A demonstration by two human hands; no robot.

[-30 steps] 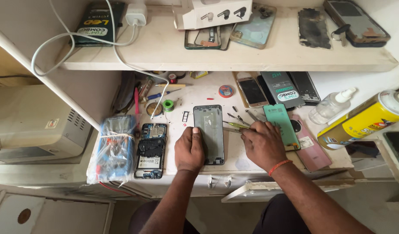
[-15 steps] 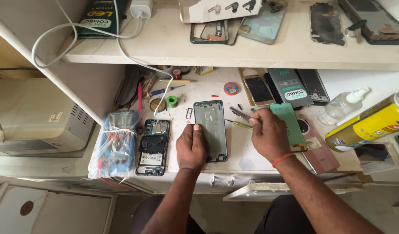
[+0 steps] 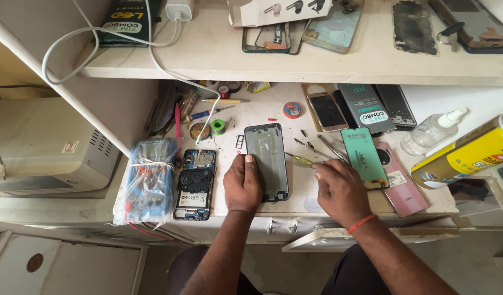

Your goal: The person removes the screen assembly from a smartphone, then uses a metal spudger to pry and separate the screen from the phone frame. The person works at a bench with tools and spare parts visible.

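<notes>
A grey phone frame (image 3: pixel 269 158) lies face up in the middle of the white workbench. My left hand (image 3: pixel 242 184) rests on its lower left edge, thumb pressed against the frame. My right hand (image 3: pixel 339 188) is to the right of the frame and grips a thin screwdriver with a yellow-green handle (image 3: pixel 302 159), tip pointing left toward the frame. A green screen panel (image 3: pixel 364 155) lies just beyond my right hand. An opened phone with bare circuit board (image 3: pixel 195 183) lies left of my left hand.
A blue multimeter wrapped in plastic (image 3: pixel 144 180) sits at the left. Tweezers (image 3: pixel 328 148), a pink phone back (image 3: pixel 403 186), a clear spray bottle (image 3: pixel 432 132) and a yellow can (image 3: pixel 463 156) are at the right. A shelf (image 3: pixel 218 60) above holds phone parts and a white cable.
My right hand has come off the green panel and moved down toward me, now holding the screwdriver beside the frame. The left hand stays on the frame.
</notes>
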